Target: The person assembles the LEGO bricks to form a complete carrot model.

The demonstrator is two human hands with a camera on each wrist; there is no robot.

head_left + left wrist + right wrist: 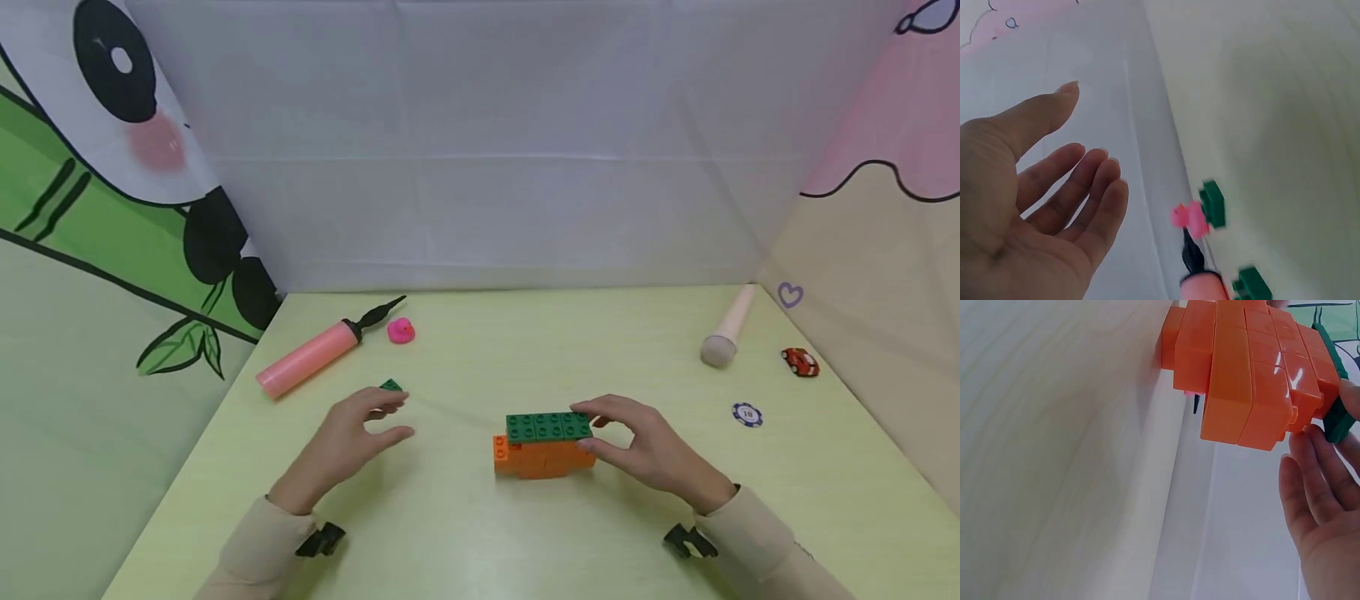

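Note:
An orange structure of stacked building bricks (543, 461) stands on the table in front of me, topped by a row of green building bricks (542, 427). At the right end of that row, my right hand (651, 442) pinches the green bricks between thumb and fingers. The right wrist view shows the stepped orange bricks (1229, 381) close up, with the thumb on the green edge (1337, 422). My left hand (347, 442) is held above the table, fingers loosely bent and apart, holding nothing. Just beyond it lies a loose green brick (391, 385); the left wrist view shows a second green brick (1252, 285).
A pink hand pump (311, 360) with a black nozzle lies at the back left, beside a pink rubber duck (401, 331). On the right are a toy microphone (727, 329), a red toy car (800, 362) and a poker chip (747, 415). A pale cloth wall (480, 208) borders the table (465, 533).

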